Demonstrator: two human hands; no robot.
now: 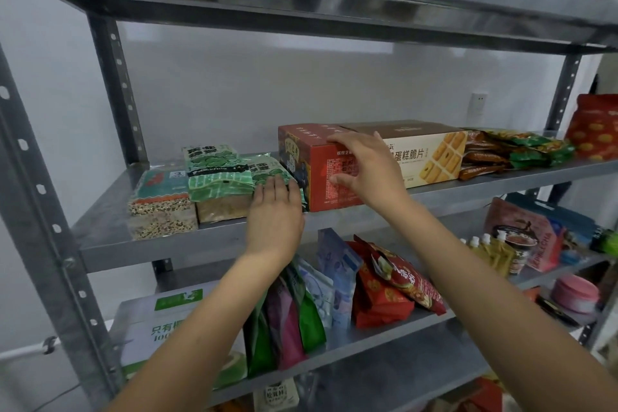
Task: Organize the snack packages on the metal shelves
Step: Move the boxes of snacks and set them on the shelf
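On the lower shelf [384,344] your bags [384,294] lean in a jumble, not yet sorted. Above, your left hand [276,207] rests flat, fingers straight, against the green packets [217,174]. Your right hand [364,167] grips the red box [317,187], fingers over its top edge, beside the tan box [431,150].

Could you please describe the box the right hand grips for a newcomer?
On the middle metal shelf, near its centre, the right hand grips a red box. Its neighbours differ: green packets on the left, a beige biscuit box on the right.
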